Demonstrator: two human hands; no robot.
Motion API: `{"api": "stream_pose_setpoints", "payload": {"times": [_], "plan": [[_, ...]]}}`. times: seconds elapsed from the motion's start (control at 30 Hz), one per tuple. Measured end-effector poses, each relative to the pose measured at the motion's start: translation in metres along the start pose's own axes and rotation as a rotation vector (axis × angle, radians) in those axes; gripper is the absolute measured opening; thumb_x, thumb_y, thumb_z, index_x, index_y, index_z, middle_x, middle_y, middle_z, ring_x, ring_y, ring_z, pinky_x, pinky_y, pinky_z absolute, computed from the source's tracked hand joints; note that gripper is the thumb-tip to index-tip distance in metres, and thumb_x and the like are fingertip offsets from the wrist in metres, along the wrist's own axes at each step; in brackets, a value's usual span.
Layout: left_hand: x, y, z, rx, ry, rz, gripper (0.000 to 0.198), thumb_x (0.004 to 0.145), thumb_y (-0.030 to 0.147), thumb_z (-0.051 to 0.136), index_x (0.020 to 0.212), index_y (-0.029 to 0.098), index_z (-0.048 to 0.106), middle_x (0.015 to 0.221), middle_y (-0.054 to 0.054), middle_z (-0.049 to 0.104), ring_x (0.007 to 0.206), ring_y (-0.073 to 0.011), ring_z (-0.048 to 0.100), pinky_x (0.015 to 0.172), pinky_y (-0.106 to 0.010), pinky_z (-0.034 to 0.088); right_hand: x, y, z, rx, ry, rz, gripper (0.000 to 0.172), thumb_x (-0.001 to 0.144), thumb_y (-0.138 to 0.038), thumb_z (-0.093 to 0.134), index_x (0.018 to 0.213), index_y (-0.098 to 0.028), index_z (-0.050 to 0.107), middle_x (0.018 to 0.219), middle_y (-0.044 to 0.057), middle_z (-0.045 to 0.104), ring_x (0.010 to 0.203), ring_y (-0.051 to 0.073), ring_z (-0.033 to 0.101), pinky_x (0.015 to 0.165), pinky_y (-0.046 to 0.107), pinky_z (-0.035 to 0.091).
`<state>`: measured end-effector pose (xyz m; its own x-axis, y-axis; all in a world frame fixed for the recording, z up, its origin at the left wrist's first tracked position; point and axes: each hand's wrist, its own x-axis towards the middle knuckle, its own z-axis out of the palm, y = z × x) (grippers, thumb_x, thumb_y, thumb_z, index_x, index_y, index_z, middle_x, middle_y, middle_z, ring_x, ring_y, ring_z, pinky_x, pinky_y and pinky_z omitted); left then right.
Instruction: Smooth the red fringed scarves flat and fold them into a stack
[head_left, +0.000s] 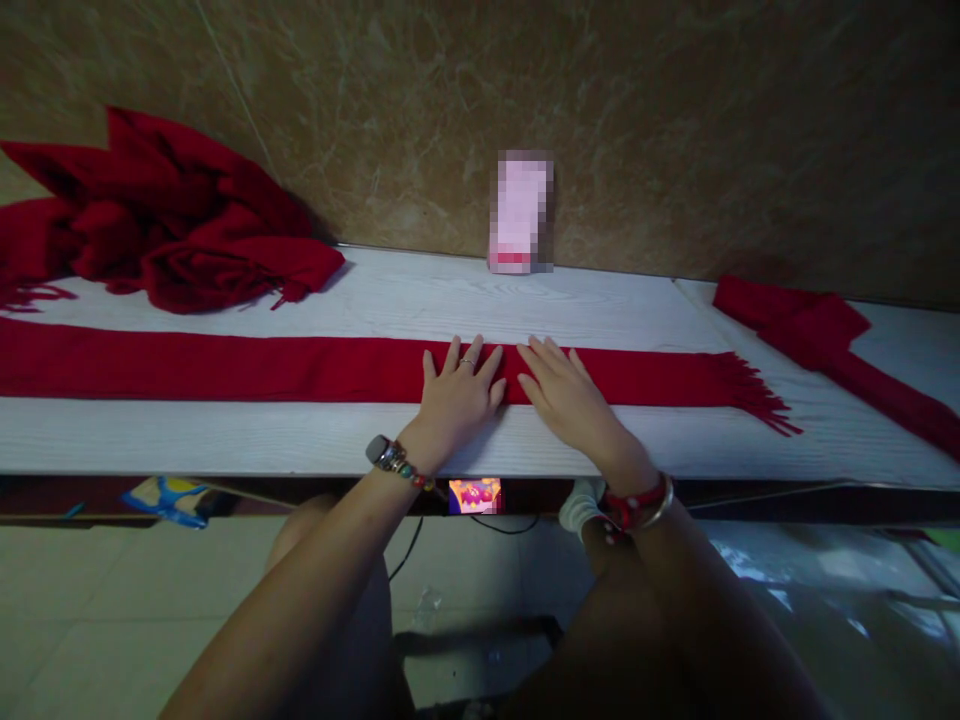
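Note:
A long red scarf (225, 368) lies flat across the white table (420, 290), its fringed end to the right. My left hand (463, 390) rests palm down on it near the middle, fingers spread, with a ring on one finger. Just to its right, my right hand (562, 390) also lies on the fabric, fingers stretched out and the thumb apart. The two hands do not touch, and neither grips the cloth.
A crumpled red scarf heap (187, 220) sits at the back left. Another red scarf (825, 340) lies at the right. A pink blurred object (519, 215) leans near the marbled wall (660, 130). Below the front edge are a lit screen (475, 496) and a blue-and-yellow item (169, 500).

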<state>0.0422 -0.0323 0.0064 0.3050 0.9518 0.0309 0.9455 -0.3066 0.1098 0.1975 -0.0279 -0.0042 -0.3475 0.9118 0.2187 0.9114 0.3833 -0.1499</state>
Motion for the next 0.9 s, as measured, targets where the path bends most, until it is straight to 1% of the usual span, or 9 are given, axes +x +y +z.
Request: {"api": "stream_pose_setpoints", "payload": {"times": [0.1, 0.23, 0.37, 0.5, 0.6, 0.73, 0.83, 0.9], "plan": [[0.0, -0.003, -0.001, -0.008, -0.035, 0.001, 0.05, 0.098, 0.04, 0.026, 0.146, 0.028, 0.028, 0.155, -0.007, 0.023, 0.141, -0.0355, 0.017, 0.107, -0.065, 0.022, 0.0, 0.002, 0.001, -0.053, -0.087, -0.011, 0.05, 0.094, -0.029, 0.029, 0.141, -0.016, 0.042, 0.149, 0.009, 0.039, 0.138, 0.025, 0.032, 0.111, 0.052, 0.026], [-0.003, -0.01, -0.004, 0.004, -0.085, -0.017, 0.05, 0.098, 0.043, 0.026, 0.146, 0.03, 0.027, 0.156, -0.005, 0.019, 0.142, -0.0375, 0.013, 0.107, -0.066, 0.02, -0.004, 0.016, -0.005, -0.09, -0.132, 0.037, 0.05, 0.094, -0.029, 0.028, 0.142, -0.02, 0.04, 0.151, 0.007, 0.035, 0.139, 0.025, 0.029, 0.111, 0.053, 0.026], [-0.01, -0.017, -0.009, 0.031, -0.143, -0.06, 0.052, 0.098, 0.045, 0.025, 0.147, 0.031, 0.023, 0.157, -0.005, 0.016, 0.142, -0.0386, 0.011, 0.107, -0.066, 0.019, -0.014, 0.045, -0.012, -0.124, -0.146, 0.151, 0.051, 0.093, -0.028, 0.026, 0.142, -0.019, 0.039, 0.151, 0.008, 0.034, 0.139, 0.026, 0.029, 0.11, 0.055, 0.027], [-0.017, -0.025, -0.013, 0.043, -0.161, -0.088, 0.053, 0.098, 0.046, 0.024, 0.148, 0.032, 0.021, 0.157, -0.005, 0.014, 0.142, -0.0394, 0.009, 0.107, -0.066, 0.018, -0.03, 0.083, -0.019, -0.15, -0.143, 0.3, 0.053, 0.093, -0.028, 0.024, 0.141, -0.016, 0.04, 0.149, 0.011, 0.037, 0.138, 0.028, 0.031, 0.108, 0.057, 0.027], [-0.021, -0.033, -0.013, 0.054, -0.171, -0.124, 0.054, 0.097, 0.048, 0.024, 0.148, 0.032, 0.02, 0.157, -0.005, 0.013, 0.141, -0.0406, 0.009, 0.106, -0.068, 0.019, -0.044, 0.113, -0.021, -0.163, -0.092, 0.386, 0.053, 0.092, -0.03, 0.023, 0.14, -0.016, 0.042, 0.148, 0.013, 0.039, 0.137, 0.03, 0.033, 0.107, 0.059, 0.029], [-0.026, -0.042, -0.012, 0.068, -0.16, -0.163, 0.054, 0.097, 0.049, 0.024, 0.148, 0.031, 0.021, 0.157, -0.006, 0.012, 0.141, -0.0425, 0.01, 0.105, -0.069, 0.02, -0.062, 0.153, -0.021, -0.177, 0.014, 0.466, 0.051, 0.091, -0.029, 0.026, 0.136, -0.017, 0.046, 0.143, 0.015, 0.046, 0.133, 0.033, 0.039, 0.103, 0.063, 0.032], [-0.029, -0.045, -0.009, 0.083, -0.107, -0.168, 0.055, 0.096, 0.05, 0.024, 0.147, 0.03, 0.024, 0.157, -0.007, 0.017, 0.14, -0.0433, 0.014, 0.104, -0.068, 0.022, -0.073, 0.176, -0.021, -0.164, 0.099, 0.507, 0.05, 0.091, -0.028, 0.025, 0.134, -0.018, 0.049, 0.139, 0.019, 0.049, 0.129, 0.039, 0.043, 0.1, 0.067, 0.032], [-0.03, -0.045, -0.006, 0.099, -0.052, -0.162, 0.057, 0.095, 0.053, 0.025, 0.147, 0.029, 0.027, 0.155, -0.009, 0.022, 0.139, -0.0444, 0.017, 0.104, -0.068, 0.023, -0.078, 0.184, -0.022, -0.156, 0.145, 0.526, 0.051, 0.091, -0.028, 0.024, 0.134, -0.019, 0.05, 0.138, 0.021, 0.05, 0.129, 0.04, 0.042, 0.101, 0.067, 0.03]]}}
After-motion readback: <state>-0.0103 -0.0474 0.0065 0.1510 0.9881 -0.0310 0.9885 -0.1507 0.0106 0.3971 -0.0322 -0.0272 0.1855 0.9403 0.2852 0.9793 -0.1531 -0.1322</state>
